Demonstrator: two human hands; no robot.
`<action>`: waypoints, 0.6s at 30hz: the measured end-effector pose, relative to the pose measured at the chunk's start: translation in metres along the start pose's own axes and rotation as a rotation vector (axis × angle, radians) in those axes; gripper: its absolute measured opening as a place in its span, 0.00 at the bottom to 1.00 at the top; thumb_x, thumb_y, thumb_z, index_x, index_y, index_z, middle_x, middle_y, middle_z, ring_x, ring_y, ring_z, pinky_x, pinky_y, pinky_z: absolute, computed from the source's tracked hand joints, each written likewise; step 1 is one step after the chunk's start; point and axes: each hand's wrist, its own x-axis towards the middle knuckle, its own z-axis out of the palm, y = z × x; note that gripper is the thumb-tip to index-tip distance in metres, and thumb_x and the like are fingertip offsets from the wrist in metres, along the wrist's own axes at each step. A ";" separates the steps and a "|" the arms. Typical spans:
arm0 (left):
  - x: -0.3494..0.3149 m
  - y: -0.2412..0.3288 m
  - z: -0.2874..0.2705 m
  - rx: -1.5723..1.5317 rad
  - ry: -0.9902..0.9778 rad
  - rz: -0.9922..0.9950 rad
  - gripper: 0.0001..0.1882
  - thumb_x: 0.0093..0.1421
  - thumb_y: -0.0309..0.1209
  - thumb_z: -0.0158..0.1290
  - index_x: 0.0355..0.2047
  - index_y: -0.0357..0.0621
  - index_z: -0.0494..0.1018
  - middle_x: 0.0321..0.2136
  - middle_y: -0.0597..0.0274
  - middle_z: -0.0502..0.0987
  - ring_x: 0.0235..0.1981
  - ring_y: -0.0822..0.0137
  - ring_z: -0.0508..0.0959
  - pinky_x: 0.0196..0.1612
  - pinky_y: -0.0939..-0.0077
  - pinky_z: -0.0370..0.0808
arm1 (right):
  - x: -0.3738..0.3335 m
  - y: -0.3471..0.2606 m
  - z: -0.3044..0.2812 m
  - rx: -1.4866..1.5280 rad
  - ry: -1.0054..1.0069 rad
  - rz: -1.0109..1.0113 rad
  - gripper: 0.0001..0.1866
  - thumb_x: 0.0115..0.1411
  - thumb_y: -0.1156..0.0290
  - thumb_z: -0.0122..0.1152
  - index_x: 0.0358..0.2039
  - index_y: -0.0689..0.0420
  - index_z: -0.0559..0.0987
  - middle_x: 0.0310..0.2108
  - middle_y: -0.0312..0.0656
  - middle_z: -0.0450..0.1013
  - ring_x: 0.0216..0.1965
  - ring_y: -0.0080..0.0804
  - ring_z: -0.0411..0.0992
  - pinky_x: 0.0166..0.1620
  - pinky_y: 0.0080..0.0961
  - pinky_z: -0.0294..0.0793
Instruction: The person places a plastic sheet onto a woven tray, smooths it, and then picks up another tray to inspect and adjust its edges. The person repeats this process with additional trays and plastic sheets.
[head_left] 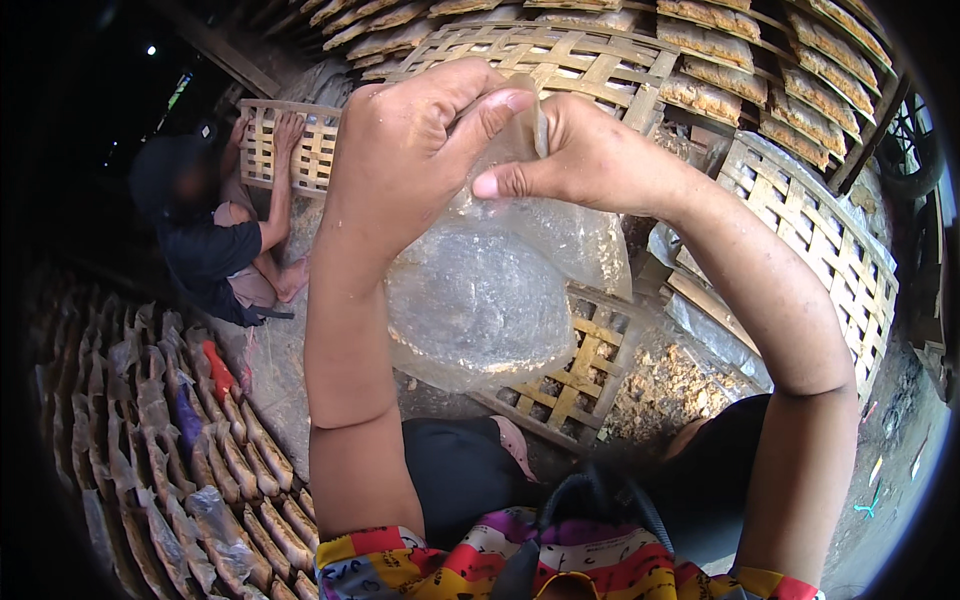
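Observation:
A cloudy, see-through plastic sheet (480,295) hangs down in front of me, with pale crumbs stuck to it. My left hand (410,150) has its fingers closed on the sheet's top edge. Close beside it, my right hand (605,155) pinches the same edge between thumb and fingers. Whether it is one layer or a bag, I cannot tell. Behind the lower part of the plastic, a woven bamboo tray (575,375) lies near my knees, partly hidden. A larger woven bamboo panel (545,55) stands behind my hands.
At left a squatting person (215,235) grips a woven bamboo panel (290,145). Loose tan crumbs (665,400) lie by my right knee. Another woven panel (810,240) leans at right. Racked slabs (710,45) fill the upper right, and rows of wrapped slabs (170,440) the lower left.

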 end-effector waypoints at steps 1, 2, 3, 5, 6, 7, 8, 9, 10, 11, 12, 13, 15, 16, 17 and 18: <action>0.001 0.001 -0.001 0.034 0.005 -0.006 0.11 0.61 0.32 0.59 0.31 0.35 0.77 0.18 0.57 0.70 0.18 0.73 0.65 0.24 0.78 0.66 | -0.004 0.006 -0.002 -0.033 -0.041 0.035 0.21 0.56 0.49 0.67 0.32 0.56 0.84 0.21 0.38 0.76 0.26 0.26 0.74 0.33 0.32 0.75; 0.002 0.001 -0.007 0.075 0.011 -0.016 0.10 0.61 0.32 0.59 0.32 0.35 0.77 0.18 0.58 0.71 0.18 0.74 0.66 0.25 0.78 0.67 | -0.004 0.009 -0.004 -0.061 -0.087 0.065 0.21 0.56 0.48 0.67 0.32 0.56 0.84 0.21 0.38 0.75 0.26 0.27 0.74 0.33 0.32 0.75; 0.000 -0.001 -0.011 0.116 0.018 -0.032 0.10 0.61 0.32 0.59 0.32 0.35 0.78 0.18 0.59 0.72 0.19 0.75 0.67 0.25 0.78 0.67 | -0.006 0.007 -0.014 -0.183 -0.252 0.303 0.21 0.55 0.49 0.68 0.33 0.57 0.84 0.24 0.41 0.78 0.28 0.32 0.77 0.36 0.32 0.76; -0.002 -0.006 -0.017 0.033 0.076 -0.077 0.11 0.61 0.32 0.59 0.32 0.35 0.78 0.18 0.63 0.72 0.20 0.78 0.67 0.25 0.80 0.67 | -0.015 0.013 -0.029 -0.398 -0.411 0.244 0.24 0.55 0.49 0.68 0.38 0.60 0.83 0.30 0.46 0.79 0.33 0.40 0.78 0.41 0.37 0.77; -0.004 -0.008 -0.020 -0.009 0.104 -0.099 0.11 0.61 0.32 0.59 0.32 0.35 0.77 0.18 0.66 0.72 0.21 0.80 0.66 0.25 0.81 0.66 | -0.016 0.020 -0.030 -0.466 -0.456 0.178 0.26 0.55 0.48 0.67 0.39 0.60 0.82 0.31 0.47 0.80 0.34 0.41 0.79 0.42 0.39 0.78; -0.005 -0.008 -0.024 -0.030 0.089 -0.158 0.12 0.62 0.33 0.59 0.32 0.34 0.77 0.19 0.71 0.72 0.23 0.83 0.66 0.26 0.84 0.66 | -0.020 0.023 -0.029 -0.233 -0.345 0.106 0.27 0.55 0.47 0.67 0.39 0.62 0.82 0.32 0.48 0.80 0.35 0.40 0.79 0.42 0.38 0.77; -0.006 -0.009 -0.024 -0.022 0.120 -0.125 0.11 0.61 0.33 0.59 0.32 0.34 0.77 0.19 0.71 0.71 0.23 0.83 0.66 0.26 0.84 0.65 | -0.020 0.013 -0.024 -0.003 -0.230 0.041 0.28 0.55 0.46 0.67 0.39 0.63 0.82 0.32 0.49 0.80 0.36 0.39 0.79 0.42 0.38 0.77; -0.007 -0.010 -0.023 -0.014 0.150 -0.093 0.11 0.61 0.33 0.60 0.31 0.34 0.78 0.18 0.71 0.71 0.23 0.83 0.65 0.26 0.84 0.65 | -0.014 0.015 -0.020 0.006 -0.207 0.097 0.30 0.55 0.45 0.66 0.38 0.64 0.82 0.34 0.51 0.80 0.36 0.39 0.79 0.42 0.37 0.78; -0.008 -0.010 -0.023 -0.004 0.180 -0.061 0.11 0.61 0.33 0.60 0.31 0.34 0.78 0.18 0.71 0.71 0.23 0.83 0.65 0.26 0.85 0.65 | -0.012 0.013 -0.017 -0.065 -0.228 0.128 0.30 0.55 0.45 0.66 0.37 0.64 0.82 0.34 0.51 0.80 0.36 0.39 0.79 0.43 0.37 0.77; -0.007 -0.006 -0.023 0.024 0.239 -0.101 0.11 0.61 0.33 0.60 0.30 0.35 0.78 0.18 0.73 0.70 0.22 0.83 0.64 0.26 0.85 0.64 | -0.011 0.009 -0.018 -0.141 -0.241 0.153 0.30 0.55 0.45 0.66 0.37 0.64 0.82 0.33 0.51 0.80 0.37 0.40 0.79 0.43 0.37 0.77; -0.006 -0.004 -0.027 0.015 0.276 -0.108 0.11 0.61 0.33 0.60 0.30 0.35 0.78 0.18 0.74 0.70 0.22 0.83 0.64 0.26 0.86 0.63 | -0.012 0.006 -0.019 -0.216 -0.255 0.177 0.30 0.55 0.45 0.65 0.37 0.64 0.82 0.33 0.51 0.80 0.37 0.40 0.79 0.43 0.38 0.77; -0.006 -0.004 -0.034 0.006 0.312 -0.116 0.11 0.61 0.33 0.60 0.30 0.35 0.78 0.18 0.75 0.70 0.22 0.84 0.64 0.26 0.86 0.62 | -0.013 0.015 -0.015 -0.396 -0.216 0.348 0.29 0.57 0.45 0.64 0.38 0.64 0.81 0.34 0.51 0.80 0.38 0.41 0.79 0.47 0.38 0.75; -0.007 0.002 -0.052 0.037 0.372 -0.145 0.10 0.62 0.32 0.60 0.30 0.36 0.79 0.19 0.77 0.70 0.22 0.84 0.64 0.27 0.87 0.61 | -0.021 0.039 -0.018 -0.478 -0.359 0.425 0.31 0.56 0.45 0.66 0.39 0.66 0.81 0.35 0.52 0.79 0.40 0.43 0.78 0.47 0.37 0.75; -0.007 0.001 -0.057 0.015 0.395 -0.136 0.10 0.62 0.32 0.60 0.30 0.36 0.79 0.20 0.76 0.71 0.23 0.84 0.64 0.27 0.87 0.61 | -0.026 0.045 -0.026 -0.494 -0.405 0.425 0.32 0.55 0.44 0.66 0.39 0.67 0.80 0.36 0.53 0.79 0.40 0.44 0.78 0.47 0.38 0.75; -0.008 -0.002 -0.061 0.002 0.414 -0.133 0.10 0.62 0.32 0.60 0.30 0.36 0.79 0.20 0.76 0.71 0.23 0.84 0.64 0.27 0.87 0.61 | -0.028 0.047 -0.030 -0.504 -0.457 0.417 0.33 0.54 0.44 0.66 0.40 0.68 0.79 0.38 0.54 0.78 0.41 0.45 0.78 0.47 0.38 0.76; -0.009 -0.005 -0.065 -0.014 0.433 -0.129 0.10 0.62 0.32 0.60 0.30 0.36 0.79 0.21 0.75 0.71 0.23 0.84 0.65 0.27 0.87 0.61 | -0.029 0.046 -0.035 -0.482 -0.486 0.363 0.35 0.54 0.43 0.66 0.41 0.69 0.79 0.39 0.55 0.77 0.41 0.46 0.78 0.47 0.38 0.76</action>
